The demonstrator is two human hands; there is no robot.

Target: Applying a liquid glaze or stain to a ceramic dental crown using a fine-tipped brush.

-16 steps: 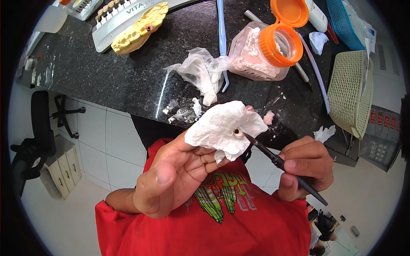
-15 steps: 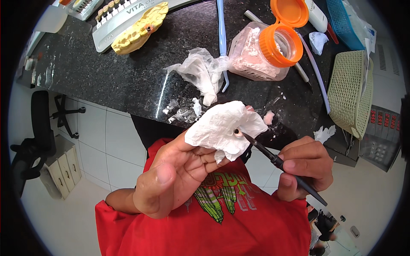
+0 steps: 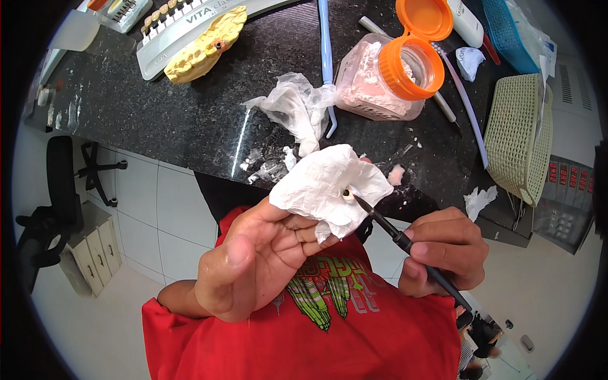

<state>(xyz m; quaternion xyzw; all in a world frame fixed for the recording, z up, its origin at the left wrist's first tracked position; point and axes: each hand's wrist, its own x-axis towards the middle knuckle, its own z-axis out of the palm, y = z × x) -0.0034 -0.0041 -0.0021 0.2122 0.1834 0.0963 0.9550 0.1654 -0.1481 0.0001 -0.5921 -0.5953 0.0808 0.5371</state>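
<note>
A crumpled white tissue point(image 3: 310, 187) lies over the fingers of my left hand point(image 3: 263, 269), palm turned up and thumb apart. On the tissue sits a small pale dental crown point(image 3: 348, 195) with a dark hole. My right hand point(image 3: 448, 250) pinches a slim black brush point(image 3: 383, 225) between thumb and fingers. Its pointed tip is at the crown's edge; whether they touch I cannot tell. The fingertips of my left hand are mostly hidden beneath the tissue.
On the black stone bench point(image 3: 171, 114) stand a pink-powder jar point(image 3: 364, 82) with an orange lid, a yellow dental cast point(image 3: 202, 50) and a shade guide point(image 3: 155, 54). Crumpled film point(image 3: 294, 104), a blue-handled tool point(image 3: 327, 50) and a woven basket point(image 3: 516, 133) are also there.
The tissue with the crown has shifted slightly left and up. My right hand and the brush have moved a little left with it, the tip staying by the crown.
</note>
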